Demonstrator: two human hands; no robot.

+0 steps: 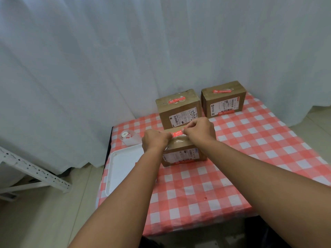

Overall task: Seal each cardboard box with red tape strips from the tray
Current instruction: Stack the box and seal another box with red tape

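Fingers of the left hand [155, 140] and the right hand [200, 129] pinch opposite ends of a red tape strip [178, 134], each grip clamped on it, stretched over the top of the nearest cardboard box [182, 154]. Just left lies the white tray [118, 169] (with a tape roll [124, 134] beyond its far end). Behind stand a middle box [179, 111] and a far-right box [223, 100], each with red tape on top. All rest on the table's checked cloth [232, 158].
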